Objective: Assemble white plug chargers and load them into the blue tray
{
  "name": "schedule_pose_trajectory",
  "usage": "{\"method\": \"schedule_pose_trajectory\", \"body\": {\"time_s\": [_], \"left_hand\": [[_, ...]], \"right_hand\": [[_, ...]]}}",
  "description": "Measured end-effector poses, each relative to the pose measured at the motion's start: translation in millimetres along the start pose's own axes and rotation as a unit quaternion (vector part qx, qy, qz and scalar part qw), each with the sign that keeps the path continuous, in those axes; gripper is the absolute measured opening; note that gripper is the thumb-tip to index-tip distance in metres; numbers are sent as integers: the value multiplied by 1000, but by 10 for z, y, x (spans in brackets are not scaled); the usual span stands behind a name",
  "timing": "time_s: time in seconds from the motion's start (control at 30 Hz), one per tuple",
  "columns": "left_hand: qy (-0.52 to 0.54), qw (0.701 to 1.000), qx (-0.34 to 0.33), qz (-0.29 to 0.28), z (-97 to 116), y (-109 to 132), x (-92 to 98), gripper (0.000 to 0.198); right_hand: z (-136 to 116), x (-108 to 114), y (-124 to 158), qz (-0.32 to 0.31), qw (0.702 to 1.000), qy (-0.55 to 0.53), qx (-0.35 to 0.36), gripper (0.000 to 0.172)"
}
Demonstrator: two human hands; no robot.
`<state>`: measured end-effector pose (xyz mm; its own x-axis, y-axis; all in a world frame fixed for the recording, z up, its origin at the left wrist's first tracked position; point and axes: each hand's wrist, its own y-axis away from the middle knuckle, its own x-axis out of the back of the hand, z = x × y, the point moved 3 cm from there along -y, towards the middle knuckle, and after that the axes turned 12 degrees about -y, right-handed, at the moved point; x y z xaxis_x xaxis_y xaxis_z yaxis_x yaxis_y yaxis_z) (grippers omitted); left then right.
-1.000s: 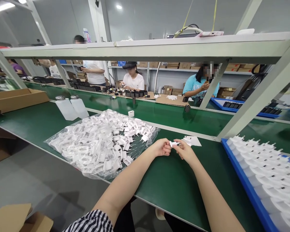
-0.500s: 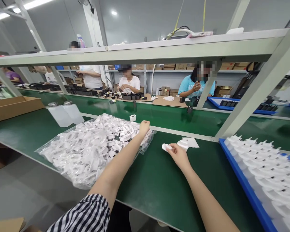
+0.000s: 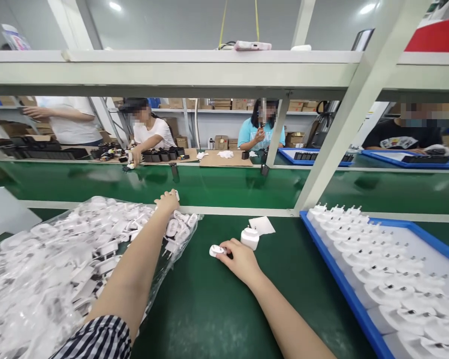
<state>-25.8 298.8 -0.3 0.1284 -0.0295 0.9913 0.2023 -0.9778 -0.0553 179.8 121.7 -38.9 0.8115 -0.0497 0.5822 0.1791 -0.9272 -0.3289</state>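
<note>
My left hand reaches past the bag to the edge of the green belt, its fingers closed around a small white plastic casing, mostly hidden. Between thumb and fingers of my right hand is an oval white plug head, low over the green table. Just behind that hand stands a white charger body with pins on top, beside a white paper square. Under my left forearm, a clear plastic bag lies open, heaped with white plug heads.
At right, a blue-rimmed tray holds rows of white chargers, pins up. A slanted post rises behind it to an overhead shelf. Several co-workers sit or stand across the green belt. A translucent container stands at far left.
The view has swung right, showing more of the tray. My left hand has closed on the white casing that lay on the belt. My right hand still holds the plug head.
</note>
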Motion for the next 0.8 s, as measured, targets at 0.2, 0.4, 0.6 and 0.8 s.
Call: {"method": "schedule_pose_trajectory", "body": {"time_s": [0.2, 0.4, 0.6, 0.8], "left_hand": [[-16, 996, -74, 36, 111, 48, 131, 31], [123, 975, -154, 107, 330, 623, 504, 33], [171, 934, -298, -95, 587, 1446, 372, 30], [376, 846, -334, -177, 486, 1833, 37, 37]], "right_hand": [[15, -8, -16, 1, 999, 36, -13, 13], [-30, 23, -9, 17, 1000, -5, 0, 11], [-187, 239, 99, 169, 980, -98, -23, 23], [-284, 280, 129, 139, 978, -147, -57, 19]]}}
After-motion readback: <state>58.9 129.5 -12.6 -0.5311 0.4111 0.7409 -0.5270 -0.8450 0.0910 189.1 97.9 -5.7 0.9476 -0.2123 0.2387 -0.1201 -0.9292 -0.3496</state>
